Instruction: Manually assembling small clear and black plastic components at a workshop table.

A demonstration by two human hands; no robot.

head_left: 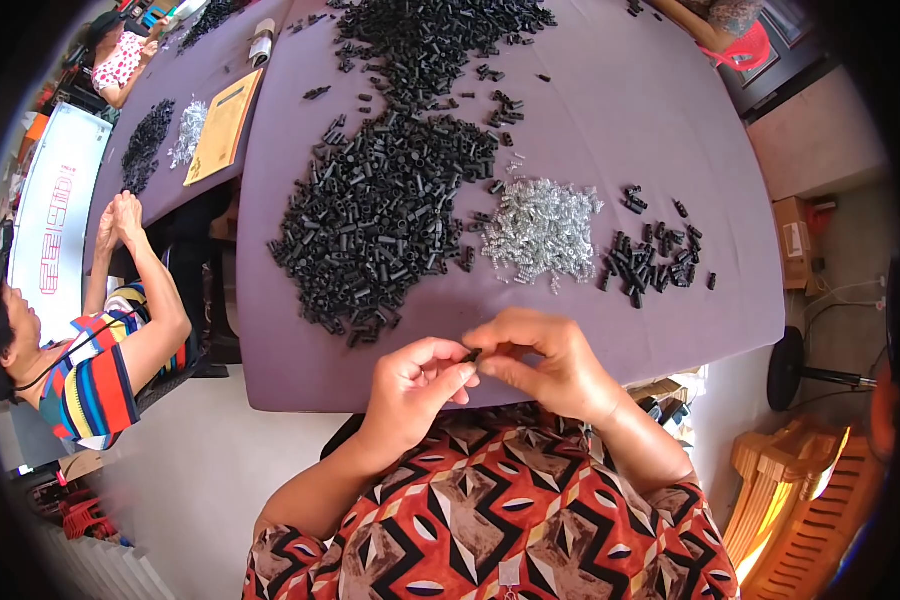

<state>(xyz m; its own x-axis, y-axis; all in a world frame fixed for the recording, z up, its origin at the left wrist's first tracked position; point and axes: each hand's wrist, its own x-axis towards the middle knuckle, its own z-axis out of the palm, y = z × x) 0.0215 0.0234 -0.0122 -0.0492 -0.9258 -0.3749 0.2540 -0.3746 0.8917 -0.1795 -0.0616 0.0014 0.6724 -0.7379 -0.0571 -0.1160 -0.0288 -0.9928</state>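
Both of my hands meet just above the near edge of the table, fingertips together. My left hand (417,390) pinches a small black plastic part (472,356), mostly hidden by the fingers. My right hand (545,365) closes its thumb and forefinger at the same part from the other side. Beyond them lies a large heap of black tubular plastic parts (380,215). A pile of small silvery coil springs (542,230) sits to the right of it. Farther right, several black pieces (655,260) are scattered in a smaller group.
A purple-grey cloth covers the table (670,160). Another black heap (430,45) stretches toward the far side. At left, a person in a striped top (120,350) sits by a second table with a yellow tray (225,128). An orange-brown wooden chair (800,500) stands at lower right.
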